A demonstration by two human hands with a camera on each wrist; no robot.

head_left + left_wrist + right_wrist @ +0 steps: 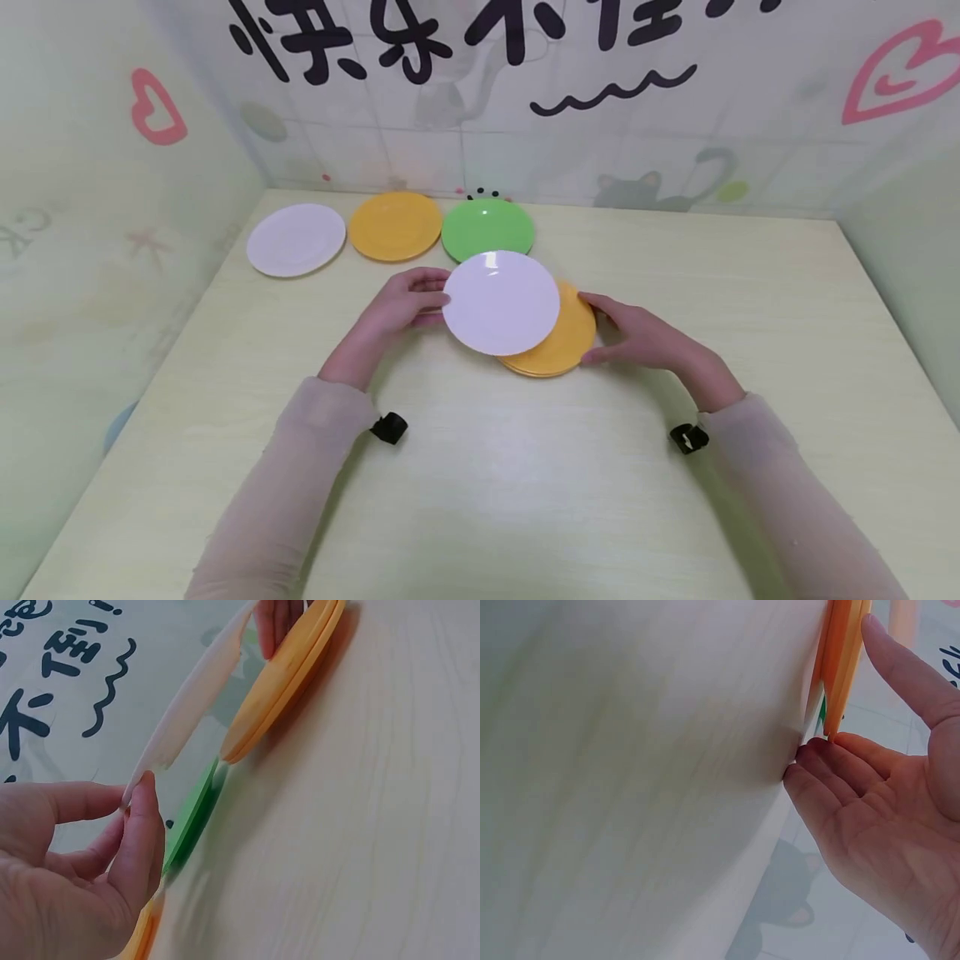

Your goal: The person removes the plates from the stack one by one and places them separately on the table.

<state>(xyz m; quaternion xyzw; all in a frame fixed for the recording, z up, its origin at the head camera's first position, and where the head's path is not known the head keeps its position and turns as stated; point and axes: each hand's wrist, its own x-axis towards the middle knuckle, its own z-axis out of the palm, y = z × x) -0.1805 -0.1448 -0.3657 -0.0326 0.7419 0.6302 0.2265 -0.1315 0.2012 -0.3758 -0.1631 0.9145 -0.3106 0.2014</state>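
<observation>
My left hand [408, 302] pinches a white plate [501, 302] by its left rim, thumb on top and fingers below. In the left wrist view, that white plate [184, 705] is raised clear of the stacked orange plates [281, 686]. The white plate overlaps the left part of the orange plates [566, 342] as seen from the head. My right hand [633, 335] holds the stack's right rim, its thumb at the near side and fingers at the far side. In the right wrist view, the thumb and fingertips [814, 761] touch the orange edge [844, 667].
Along the back of the pale wooden table [480, 483] lie a white plate [297, 240], an orange plate [396, 227] and a green plate [487, 227] in a row. The held white plate partly covers the green one. A printed wall [570, 158] stands behind them.
</observation>
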